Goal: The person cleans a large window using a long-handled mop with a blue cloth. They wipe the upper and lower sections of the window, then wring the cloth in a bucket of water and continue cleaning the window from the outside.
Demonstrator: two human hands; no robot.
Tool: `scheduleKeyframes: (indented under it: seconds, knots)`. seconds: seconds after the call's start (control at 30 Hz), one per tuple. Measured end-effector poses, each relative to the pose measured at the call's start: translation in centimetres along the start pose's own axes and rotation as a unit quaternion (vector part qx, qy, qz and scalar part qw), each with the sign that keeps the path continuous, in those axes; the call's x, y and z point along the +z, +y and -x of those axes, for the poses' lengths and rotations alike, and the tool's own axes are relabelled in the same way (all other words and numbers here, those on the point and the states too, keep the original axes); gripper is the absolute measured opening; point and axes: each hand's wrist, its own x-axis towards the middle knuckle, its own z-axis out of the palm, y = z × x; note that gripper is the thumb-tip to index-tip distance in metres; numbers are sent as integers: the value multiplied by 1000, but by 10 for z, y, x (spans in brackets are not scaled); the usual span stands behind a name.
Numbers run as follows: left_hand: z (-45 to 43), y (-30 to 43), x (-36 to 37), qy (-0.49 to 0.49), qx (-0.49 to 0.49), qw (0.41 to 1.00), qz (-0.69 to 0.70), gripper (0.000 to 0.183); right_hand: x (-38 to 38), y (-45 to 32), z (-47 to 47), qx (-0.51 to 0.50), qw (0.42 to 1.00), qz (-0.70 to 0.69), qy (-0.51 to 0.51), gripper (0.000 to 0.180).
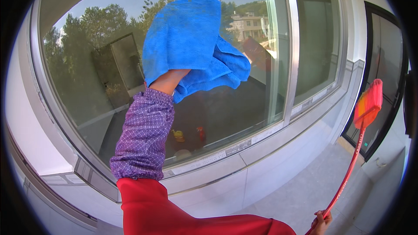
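My left hand (170, 80) is raised in front of a large window pane (209, 114). A blue microfibre cloth (186, 36) drapes over it, so only the wrist shows and the fingers are hidden. The cloth's upper part lies spread before the glass, while its right side hangs in loose folds. A purple patterned sleeve cover (143, 133) sits over my red sleeve (143, 199). At the lower right, my right hand (321, 222) grips the red handle of a broom (354, 151). The broom is held head up, its red and yellow bristles (369, 102) near a door.
A metal window frame (291, 49) divides the panes above a tiled sill (225, 166). The dark-framed door (382, 62) stands at the right, past the grey floor (294, 182). Trees, a building and two spray bottles appear in the glass, reflected or behind it.
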Motion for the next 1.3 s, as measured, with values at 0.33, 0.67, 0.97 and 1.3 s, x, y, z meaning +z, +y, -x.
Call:
scheduleKeyframes:
  seconds: [0.33,0.67,0.97,1.3]
  knots:
    - [177,3,85,-177,86,979,46,49,49,-16,36,-50,992,114,-4,11]
    - [231,61,69,-117,-290,720,620,46,24,2,47,-144,975,166,-20,20]
    - [176,52,6,-34,-382,432,816,54,22,12,51,-93,981,103,-136,19]
    - [216,180,-18,-155,-447,432,768,58,40,-29,63,-93,979,85,-163,15]
